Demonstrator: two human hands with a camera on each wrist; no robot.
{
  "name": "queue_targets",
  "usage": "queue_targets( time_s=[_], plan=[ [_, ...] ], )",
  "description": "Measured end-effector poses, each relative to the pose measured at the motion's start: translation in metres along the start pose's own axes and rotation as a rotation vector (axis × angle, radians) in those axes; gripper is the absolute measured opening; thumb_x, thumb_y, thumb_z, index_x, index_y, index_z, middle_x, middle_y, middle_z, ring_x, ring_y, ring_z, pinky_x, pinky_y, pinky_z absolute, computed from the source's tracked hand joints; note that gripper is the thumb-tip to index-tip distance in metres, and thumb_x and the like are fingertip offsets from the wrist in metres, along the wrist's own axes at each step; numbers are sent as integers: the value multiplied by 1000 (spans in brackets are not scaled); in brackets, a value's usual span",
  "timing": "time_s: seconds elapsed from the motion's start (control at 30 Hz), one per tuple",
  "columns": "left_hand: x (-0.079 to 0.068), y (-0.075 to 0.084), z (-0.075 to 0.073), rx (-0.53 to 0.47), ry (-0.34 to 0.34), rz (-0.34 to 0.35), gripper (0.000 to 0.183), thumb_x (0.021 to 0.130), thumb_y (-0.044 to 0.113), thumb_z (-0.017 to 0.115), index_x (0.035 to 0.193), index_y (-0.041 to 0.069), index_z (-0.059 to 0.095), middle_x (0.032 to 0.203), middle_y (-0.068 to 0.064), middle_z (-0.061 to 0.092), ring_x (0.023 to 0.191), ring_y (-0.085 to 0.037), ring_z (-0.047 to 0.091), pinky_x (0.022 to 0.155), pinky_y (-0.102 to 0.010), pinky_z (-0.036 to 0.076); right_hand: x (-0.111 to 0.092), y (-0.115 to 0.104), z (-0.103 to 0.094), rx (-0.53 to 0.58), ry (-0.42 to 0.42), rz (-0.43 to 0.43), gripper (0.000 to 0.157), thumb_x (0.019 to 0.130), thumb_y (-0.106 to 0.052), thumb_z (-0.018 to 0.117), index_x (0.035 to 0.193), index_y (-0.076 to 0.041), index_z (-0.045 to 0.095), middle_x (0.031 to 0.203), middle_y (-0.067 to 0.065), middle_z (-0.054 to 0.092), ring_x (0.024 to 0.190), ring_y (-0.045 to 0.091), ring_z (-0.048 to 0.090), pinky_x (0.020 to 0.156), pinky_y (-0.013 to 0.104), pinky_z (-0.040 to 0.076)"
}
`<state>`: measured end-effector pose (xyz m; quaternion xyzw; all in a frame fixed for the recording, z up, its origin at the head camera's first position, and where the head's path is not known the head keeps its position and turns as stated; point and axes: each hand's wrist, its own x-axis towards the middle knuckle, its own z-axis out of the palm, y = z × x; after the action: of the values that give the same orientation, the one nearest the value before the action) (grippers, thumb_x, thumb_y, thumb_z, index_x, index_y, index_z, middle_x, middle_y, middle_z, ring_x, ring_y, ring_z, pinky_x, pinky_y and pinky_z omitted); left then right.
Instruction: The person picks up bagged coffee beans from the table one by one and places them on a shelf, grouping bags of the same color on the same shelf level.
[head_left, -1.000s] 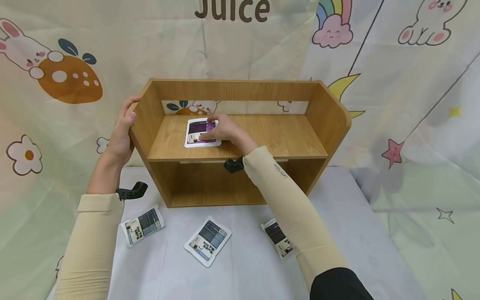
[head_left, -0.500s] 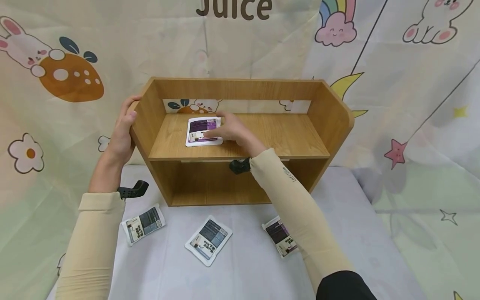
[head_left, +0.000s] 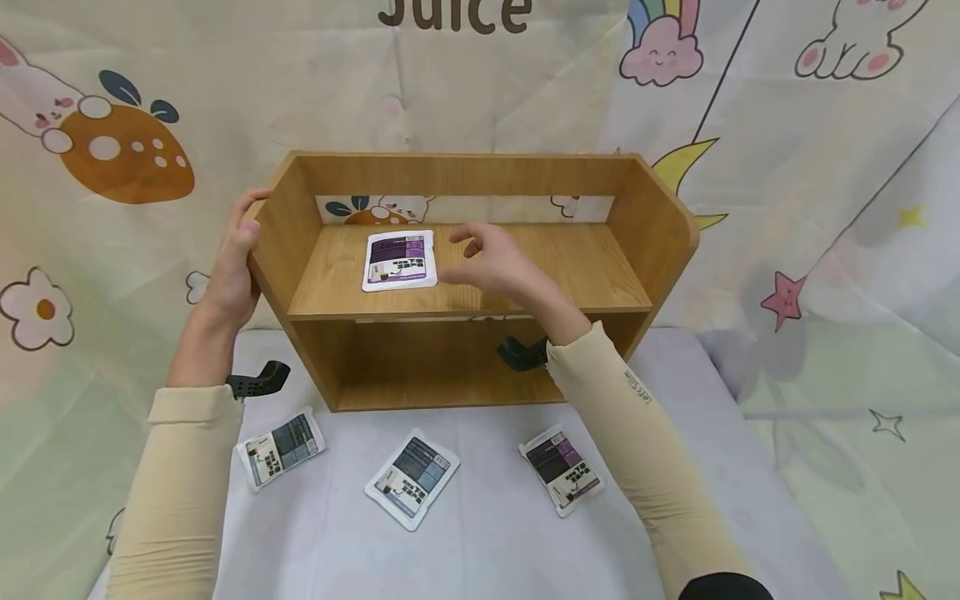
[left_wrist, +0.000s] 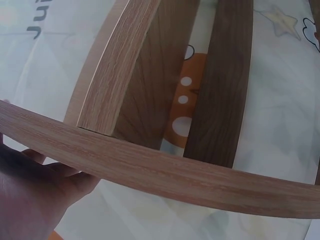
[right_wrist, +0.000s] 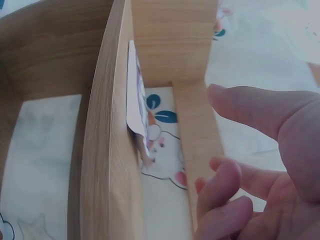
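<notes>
A small two-tier wooden shelf (head_left: 570,267) stands on a white-covered table. My left hand (head_left: 231,271) holds its left side panel (left_wrist: 150,172) near the upper front edge, thumb toward the front. On the upper board lies a flat white pouch with a purple and black label (head_left: 399,260), left of the middle. Just right of that pouch is my right hand (head_left: 498,262), holding nothing, thumb and fingers apart and loosely bent. The right wrist view shows the pouch (right_wrist: 134,92) edge-on against the board, away from the right hand (right_wrist: 260,165).
In front of the shelf lie a grey-labelled pouch (head_left: 282,450) at left, another grey-labelled pouch (head_left: 412,481) in the middle, and a purple-and-black pouch (head_left: 561,471) at right. A printed cloth (head_left: 465,100) hangs behind. Black wrist cameras (head_left: 258,380) sit on both arms.
My right hand has let go of the pouch on the upper board and moved right. The right-hand pouch on the table is now uncovered by the arm. My left hand keeps its hold.
</notes>
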<state>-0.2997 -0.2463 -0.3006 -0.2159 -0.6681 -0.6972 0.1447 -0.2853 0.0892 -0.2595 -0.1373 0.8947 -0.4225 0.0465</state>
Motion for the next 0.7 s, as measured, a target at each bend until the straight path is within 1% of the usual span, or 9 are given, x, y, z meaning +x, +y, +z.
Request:
queue_targets(
  time_s=[0.1, 0.23, 0.47, 0.57, 0.7],
  plan=[
    [0, 2, -1, -32, 13, 1, 50, 92, 34, 46, 140, 21, 40, 135, -10, 31, 113, -26, 29, 84, -40, 20, -15, 4, -9, -39, 0, -38, 59, 80, -28, 80, 131, -11, 56, 120, 12, 55, 104, 24, 50, 77, 39, 47],
    [-1, 4, -3, -63, 35, 7, 51, 91, 33, 47, 139, 20, 41, 134, -11, 32, 112, -25, 30, 83, -40, 21, -36, 16, -16, -78, -2, -85, 56, 80, -28, 81, 128, -9, 58, 116, 11, 56, 105, 25, 49, 77, 39, 46],
    [-4, 2, -3, -53, 38, -9, 50, 91, 32, 46, 140, 22, 42, 133, -10, 32, 111, -24, 30, 83, -39, 20, -84, 47, -16, -181, 48, -149, 50, 81, -25, 81, 124, -7, 61, 114, 7, 59, 106, 24, 50, 84, 40, 45],
    [-4, 1, 0, -47, 33, -9, 50, 91, 32, 45, 140, 22, 41, 133, -9, 32, 110, -24, 30, 83, -39, 20, -102, 67, -15, -174, 64, -153, 47, 81, -23, 81, 122, -9, 63, 112, 4, 59, 96, 22, 53, 79, 38, 46],
    [-2, -1, 4, -43, 25, -9, 50, 91, 32, 45, 140, 22, 41, 134, -9, 31, 111, -24, 29, 84, -39, 20, -118, 98, -14, -141, 64, -128, 45, 80, -21, 81, 120, -11, 63, 106, 4, 60, 73, 20, 53, 65, 34, 47]
  ],
)
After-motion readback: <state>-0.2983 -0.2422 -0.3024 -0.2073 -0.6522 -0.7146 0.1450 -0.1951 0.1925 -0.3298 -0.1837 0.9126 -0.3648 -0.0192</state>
